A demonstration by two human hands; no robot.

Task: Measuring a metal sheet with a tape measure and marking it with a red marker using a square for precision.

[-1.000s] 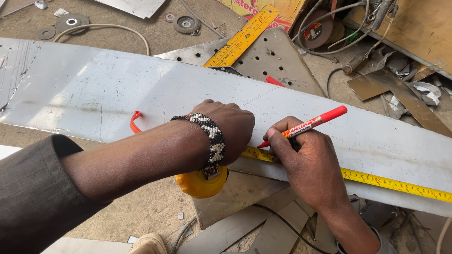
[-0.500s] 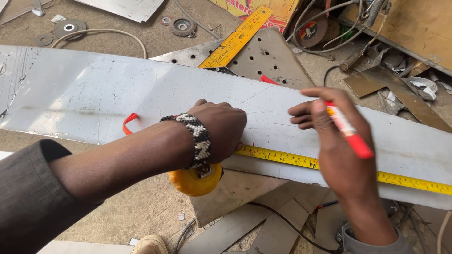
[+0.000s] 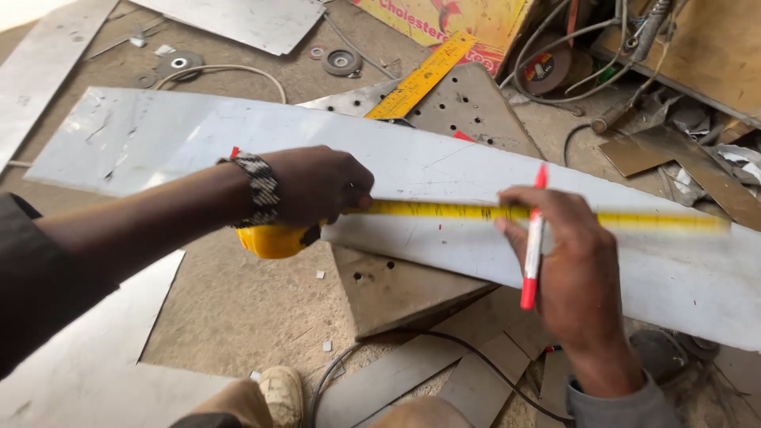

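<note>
Since the earlier frame, my right hand has shifted onto the tape blade, one red marker gripped upright in its fingers. My left hand clasps one yellow tape measure case at the near edge of the metal sheet. Across the sheet lies one yellow ruler.

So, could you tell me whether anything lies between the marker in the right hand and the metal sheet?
Yes: the yellow tape stretches across the sheet under the right hand, whose fingers lie over it. The marker rests on top of that hand, tip pointing away, so hand and tape separate it from the metal.
</note>
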